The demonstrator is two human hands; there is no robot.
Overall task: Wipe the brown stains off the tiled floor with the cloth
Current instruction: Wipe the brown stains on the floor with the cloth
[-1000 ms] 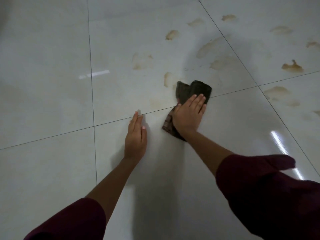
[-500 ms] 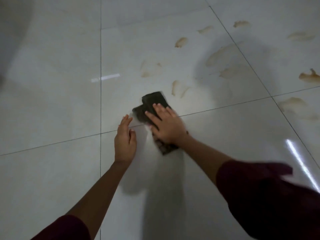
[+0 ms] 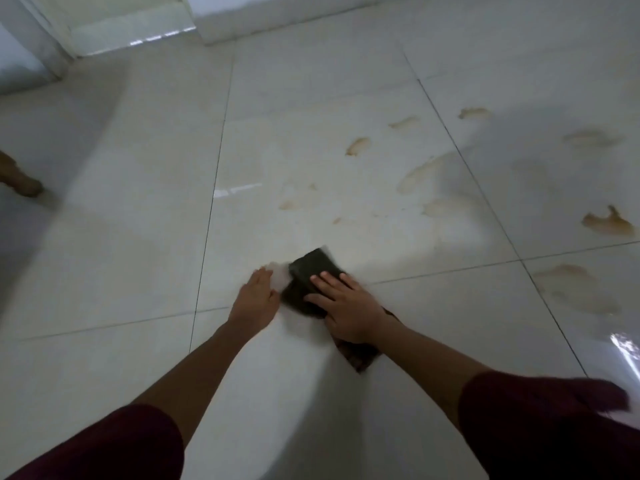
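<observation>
A dark folded cloth (image 3: 311, 268) lies flat on the glossy white tiled floor (image 3: 138, 254). My right hand (image 3: 346, 306) presses down on the cloth with fingers spread, and part of the cloth sticks out under the wrist. My left hand (image 3: 254, 299) rests flat on the tile just left of the cloth, holding nothing. Several brown stains mark the tiles beyond and to the right: a dark one (image 3: 609, 223) at the right edge, a small one (image 3: 356, 146) farther back, and a pale smear (image 3: 419, 174).
A white wall base and step (image 3: 263, 26) run along the far side. A doorway corner (image 3: 38, 46) stands at the far left. A brown object (image 3: 20, 181) sits at the left edge; I cannot tell what it is.
My right hand has slid the cloth leftward toward my left hand and stays there. The stain near the cloth has faded. The view has tilted up, showing the wall base.
</observation>
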